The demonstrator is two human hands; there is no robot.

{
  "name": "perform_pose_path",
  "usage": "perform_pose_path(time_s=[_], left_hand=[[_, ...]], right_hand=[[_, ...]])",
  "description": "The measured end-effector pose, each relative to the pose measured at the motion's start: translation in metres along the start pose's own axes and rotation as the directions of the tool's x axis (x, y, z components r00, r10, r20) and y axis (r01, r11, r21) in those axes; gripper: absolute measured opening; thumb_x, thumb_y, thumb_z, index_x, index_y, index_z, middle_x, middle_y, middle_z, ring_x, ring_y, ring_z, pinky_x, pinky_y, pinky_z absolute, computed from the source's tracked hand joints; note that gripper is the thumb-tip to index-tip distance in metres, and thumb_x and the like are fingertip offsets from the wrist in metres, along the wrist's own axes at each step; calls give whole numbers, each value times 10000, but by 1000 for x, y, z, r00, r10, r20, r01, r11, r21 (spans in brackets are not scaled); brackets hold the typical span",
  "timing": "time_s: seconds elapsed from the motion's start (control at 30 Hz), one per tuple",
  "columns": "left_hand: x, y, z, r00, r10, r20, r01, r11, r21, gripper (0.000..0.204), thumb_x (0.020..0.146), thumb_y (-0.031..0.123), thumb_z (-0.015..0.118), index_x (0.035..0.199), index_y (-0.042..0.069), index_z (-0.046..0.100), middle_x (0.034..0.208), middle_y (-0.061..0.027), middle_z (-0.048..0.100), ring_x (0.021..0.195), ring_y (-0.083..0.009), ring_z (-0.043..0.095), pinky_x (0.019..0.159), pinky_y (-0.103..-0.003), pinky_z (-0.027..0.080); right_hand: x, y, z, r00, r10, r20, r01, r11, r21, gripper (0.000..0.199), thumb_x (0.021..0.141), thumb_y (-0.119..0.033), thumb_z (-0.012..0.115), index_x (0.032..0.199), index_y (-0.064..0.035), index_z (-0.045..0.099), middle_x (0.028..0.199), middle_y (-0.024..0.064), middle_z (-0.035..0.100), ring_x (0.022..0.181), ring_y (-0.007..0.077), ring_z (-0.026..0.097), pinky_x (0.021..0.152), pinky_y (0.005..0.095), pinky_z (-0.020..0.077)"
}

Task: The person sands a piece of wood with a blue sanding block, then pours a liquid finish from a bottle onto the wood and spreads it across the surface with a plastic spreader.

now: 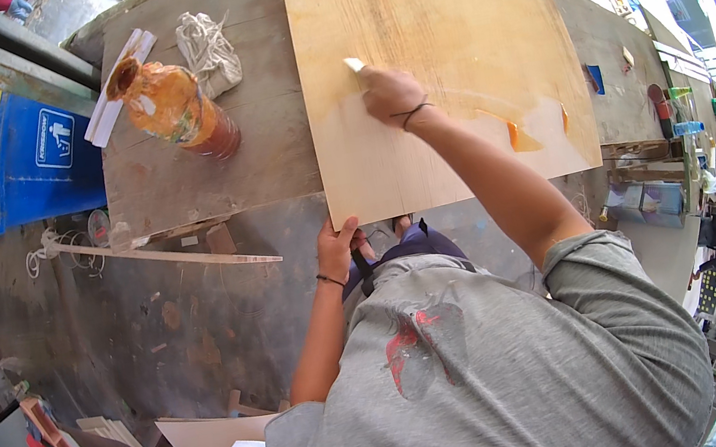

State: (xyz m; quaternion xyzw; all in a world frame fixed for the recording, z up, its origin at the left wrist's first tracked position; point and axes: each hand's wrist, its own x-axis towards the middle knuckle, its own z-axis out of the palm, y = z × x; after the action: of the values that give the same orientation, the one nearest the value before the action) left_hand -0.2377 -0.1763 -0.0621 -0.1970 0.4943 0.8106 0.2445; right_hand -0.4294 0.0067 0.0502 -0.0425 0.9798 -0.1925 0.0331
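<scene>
A large plywood board (439, 30) lies on the workbench, its near edge overhanging toward me. My right hand (394, 96) is closed over the board's left half, gripping a small white piece (353, 63) whose pale tip sticks out past the fingers; its kind is not clear. At the near left corner, my left hand (340, 244) grips the edge of the board. Orange liquid (515, 136) sits in small pools on the near right part of the wood, with damp-looking patches around them.
Left of the board, an orange-stained plastic bottle (180, 111) stands on the workbench (274, 143), with a bundle of whitish cloth (209, 54) and white strips (108, 114) behind it. A blue bin with a yellow edge (16, 158) stands farther left. Leaning panels (212, 428) fill the lower left.
</scene>
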Motion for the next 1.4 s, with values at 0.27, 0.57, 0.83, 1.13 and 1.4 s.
perform_pose_path(time_s=[0.27, 0.57, 0.83, 1.13, 1.4], left_hand=[[2, 0, -3, 996, 87, 4, -87, 989, 122, 313, 816, 285, 660, 997, 54, 549, 749, 5, 585, 586, -71, 563, 546, -209, 482], [3, -7, -5, 999, 47, 13, -48, 999, 15, 256, 851, 264, 608, 992, 55, 566, 822, -14, 606, 682, -101, 581, 604, -228, 489], [0, -7, -37, 996, -55, 72, 77, 929, -361, 385, 920, 421, 402, 1009, 89, 575, 946, -31, 625, 883, -169, 571, 755, -338, 450], [6, -19, -41, 970, -108, 216, 224, 733, -642, 414, 910, 428, 386, 962, 90, 620, 1011, -67, 636, 950, -217, 578, 818, -405, 427], [13, -34, -43, 941, -71, 330, 299, 629, -717, 445, 898, 459, 391, 1004, 94, 622, 1017, -61, 635, 988, -231, 556, 874, -442, 384]], right_hand=[[-43, -103, 20, 860, -398, 318, 402, 914, 56, 192, 744, -121, 511, 918, -67, 574, 676, 172, 614, 643, 338, 624, 581, 425, 499], [-58, 73, -64, 995, -10, -96, -8, 983, -185, 369, 767, -77, 461, 1134, -65, 497, 690, 183, 603, 631, 347, 601, 547, 415, 477], [-119, 66, -48, 993, 111, 26, -108, 989, -106, 437, 763, -101, 479, 1194, -163, 506, 691, 185, 593, 653, 383, 587, 598, 451, 473], [-80, 139, -68, 942, 313, -122, -306, 949, 73, 361, 741, -181, 468, 1075, -80, 562, 978, 211, 598, 921, 385, 550, 799, 438, 428], [-62, 15, -27, 978, 18, 208, -8, 999, -48, 396, 723, -153, 465, 1116, -132, 516, 784, 213, 609, 772, 394, 573, 714, 476, 439]])
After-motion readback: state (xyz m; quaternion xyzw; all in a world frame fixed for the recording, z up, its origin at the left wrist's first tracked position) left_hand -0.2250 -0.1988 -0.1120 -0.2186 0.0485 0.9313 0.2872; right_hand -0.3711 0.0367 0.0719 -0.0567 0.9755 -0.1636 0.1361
